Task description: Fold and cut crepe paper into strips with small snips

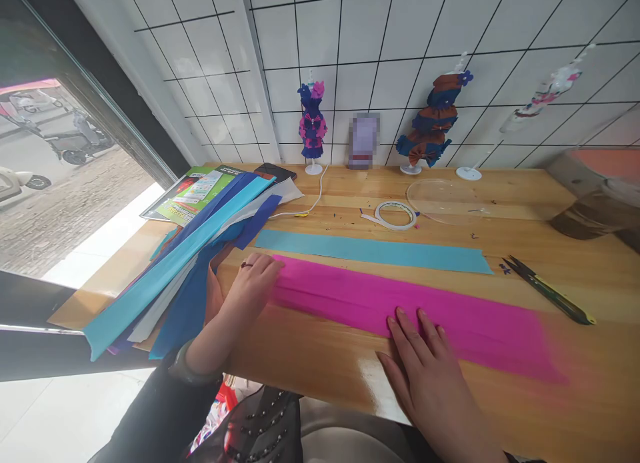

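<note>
A long magenta strip (345,291), thin paper or cloth, lies lengthwise over the wooden table. At its left end my left hand (255,276) has its fingers together on the strip; the fingertips are partly hidden. My right hand (425,356) rests on the strip's near edge, right of its middle, with fingers spread and nothing held. Just beyond, a narrower light blue strip (370,248) lies flat. Beside my left forearm, several blue, white and purple strips (185,263) are heaped, reaching past the table's edge.
Yellow-black scissors or snips (550,290) lie at the right. A white tape roll (395,215) and a clear round disc (440,200) lie behind. Decorated stands (313,126) line the tiled wall. A dark phone (276,172) and green packet (197,193) sit back left.
</note>
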### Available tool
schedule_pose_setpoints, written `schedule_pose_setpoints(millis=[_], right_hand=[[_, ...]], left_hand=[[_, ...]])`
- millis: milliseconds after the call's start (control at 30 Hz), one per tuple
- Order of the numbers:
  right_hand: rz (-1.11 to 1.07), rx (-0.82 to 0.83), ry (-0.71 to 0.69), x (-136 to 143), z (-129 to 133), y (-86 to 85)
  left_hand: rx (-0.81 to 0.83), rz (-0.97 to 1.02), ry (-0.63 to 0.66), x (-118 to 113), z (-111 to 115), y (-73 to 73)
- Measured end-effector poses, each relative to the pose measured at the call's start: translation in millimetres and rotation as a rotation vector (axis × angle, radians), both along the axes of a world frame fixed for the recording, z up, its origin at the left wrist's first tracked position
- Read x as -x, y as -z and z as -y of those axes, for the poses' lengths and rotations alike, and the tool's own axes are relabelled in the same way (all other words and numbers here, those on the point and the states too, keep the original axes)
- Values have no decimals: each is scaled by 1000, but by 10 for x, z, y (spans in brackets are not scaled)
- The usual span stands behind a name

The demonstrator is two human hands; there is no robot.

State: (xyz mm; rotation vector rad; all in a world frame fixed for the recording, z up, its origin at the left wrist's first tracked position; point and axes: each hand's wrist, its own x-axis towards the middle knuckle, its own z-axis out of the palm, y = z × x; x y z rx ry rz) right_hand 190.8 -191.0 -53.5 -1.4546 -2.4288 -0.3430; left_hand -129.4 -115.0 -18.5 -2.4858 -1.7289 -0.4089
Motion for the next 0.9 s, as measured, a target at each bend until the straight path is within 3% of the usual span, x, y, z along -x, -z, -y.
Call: schedule_pose_setpoints(millis=[100,233,333,433,533,633,900], right_hand=[[6,12,7,7,3,-16],[0,33,23,24,19,-51],[-12,53,45,28,37,-81],[-34,70,56,0,51,-99],[-58,76,68,-59,60,-102],[-67,89,69,-115,67,-99],[-34,79,105,-122,73,-97]], left_hand=[[76,-46,121,-33,-2,18],[126,-47,87,-44,-12,55],[142,-150,51,-139,34,-22],[181,-349,101,-321,135,-156],[170,-415,13,-486,241,-204],[156,-392,-92,-567,321,-151],[187,-288,-134,-614,467,-44]])
